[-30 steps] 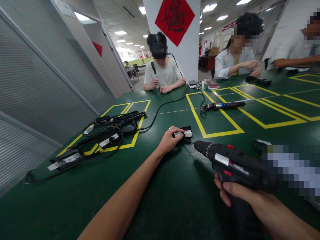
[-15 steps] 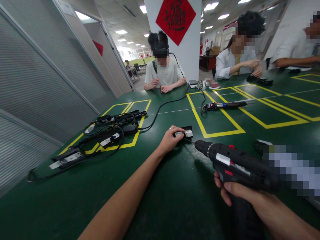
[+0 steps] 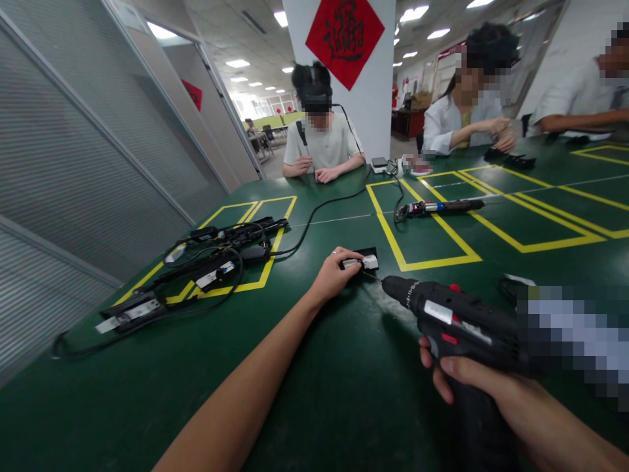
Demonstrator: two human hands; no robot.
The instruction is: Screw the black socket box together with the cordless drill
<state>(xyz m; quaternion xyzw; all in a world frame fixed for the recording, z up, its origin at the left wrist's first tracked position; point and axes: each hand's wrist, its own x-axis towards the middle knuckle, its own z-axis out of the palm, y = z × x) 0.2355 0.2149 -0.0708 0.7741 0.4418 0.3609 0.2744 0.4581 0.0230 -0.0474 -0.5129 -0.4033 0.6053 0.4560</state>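
Our left hand (image 3: 330, 275) lay clenched on a small black part (image 3: 361, 260), pinning it flat to the green surface (image 3: 304, 393) at full reach. Our right hand (image 3: 496, 400) gripped the handle of a black drill (image 3: 457, 321), finger near the trigger. The drill pointed away from us toward the left hand, its thin bit (image 3: 372, 276) touching or just short of the part's near edge; we could not tell which.

Step in hand, as we judged it: driving or loosening a screw on the part, bit being lined up. The next move seemed to call for seating the bit squarely, keeping the left hand's hold firm, and only then squeezing the trigger.

Left of the left hand lay a tangle of black units and cables (image 3: 206, 269) over yellow tape. Beyond the hands, well apart, lay a slim driver (image 3: 437, 207). Other people sat at the far side, their hands at their own work.
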